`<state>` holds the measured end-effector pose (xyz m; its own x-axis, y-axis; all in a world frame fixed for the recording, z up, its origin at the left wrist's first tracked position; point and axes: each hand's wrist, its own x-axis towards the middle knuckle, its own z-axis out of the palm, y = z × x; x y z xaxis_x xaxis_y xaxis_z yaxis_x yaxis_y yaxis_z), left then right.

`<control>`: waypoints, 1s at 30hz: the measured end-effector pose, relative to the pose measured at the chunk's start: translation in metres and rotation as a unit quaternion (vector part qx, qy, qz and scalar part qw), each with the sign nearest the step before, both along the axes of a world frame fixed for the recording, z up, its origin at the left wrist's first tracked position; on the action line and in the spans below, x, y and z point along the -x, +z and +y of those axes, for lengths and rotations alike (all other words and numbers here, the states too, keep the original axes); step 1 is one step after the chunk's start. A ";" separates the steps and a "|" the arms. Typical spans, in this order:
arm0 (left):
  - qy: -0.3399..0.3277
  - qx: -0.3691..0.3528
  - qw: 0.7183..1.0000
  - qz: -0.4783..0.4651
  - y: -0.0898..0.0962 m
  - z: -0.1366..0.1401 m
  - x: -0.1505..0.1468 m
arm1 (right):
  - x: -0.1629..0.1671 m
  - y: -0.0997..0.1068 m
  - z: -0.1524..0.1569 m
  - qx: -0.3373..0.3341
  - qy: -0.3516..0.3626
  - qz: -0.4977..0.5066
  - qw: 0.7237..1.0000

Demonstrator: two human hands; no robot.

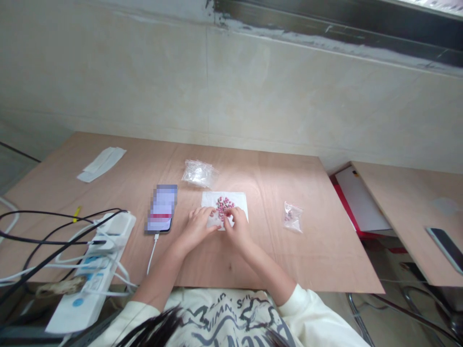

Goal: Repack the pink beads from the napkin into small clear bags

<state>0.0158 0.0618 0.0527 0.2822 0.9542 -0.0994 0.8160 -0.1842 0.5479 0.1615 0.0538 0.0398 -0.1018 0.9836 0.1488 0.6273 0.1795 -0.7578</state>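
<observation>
A small heap of pink and dark bead-like pieces (224, 203) lies on a white sheet (240, 198) in the middle of the table. At the sheet's left edge rests my left hand (198, 224), its thumb and fingers apart beside a few loose pieces. My right hand (238, 227) reaches over the sheet's lower right part, with thumb and forefinger curled together at the near side of the heap. Whatever lies between those fingertips is too small to make out. To the right is a small clear bag (292, 218) with some pink pieces inside.
Clear plastic bags (198, 173) lie behind the sheet. A phone (161, 209) on a charging cable is to the left. A white power strip (96, 274) with tangled cords fills the left front edge. White paper strips (102, 164) lie far left. Another table (415, 202) holds a phone (446, 248).
</observation>
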 end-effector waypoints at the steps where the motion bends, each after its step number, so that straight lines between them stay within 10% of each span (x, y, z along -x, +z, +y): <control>1: 0.001 0.003 1.000 -0.002 0.002 -0.001 0.002 | -0.001 -0.003 -0.002 0.006 -0.030 -0.018 0.999; 19: 0.013 0.010 1.000 -0.003 0.002 -0.006 0.008 | 0.002 -0.019 0.012 0.148 -0.118 -0.211 0.959; 30: 0.013 -0.022 0.999 -0.037 -0.003 0.007 -0.003 | 0.003 0.015 0.017 0.087 0.012 -0.001 0.996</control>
<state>0.0187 0.0686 0.0496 0.2617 0.9645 -0.0364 0.7781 -0.1885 0.5992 0.1583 0.0707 0.0552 -0.1256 0.9918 -0.0243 0.6259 0.0602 -0.7776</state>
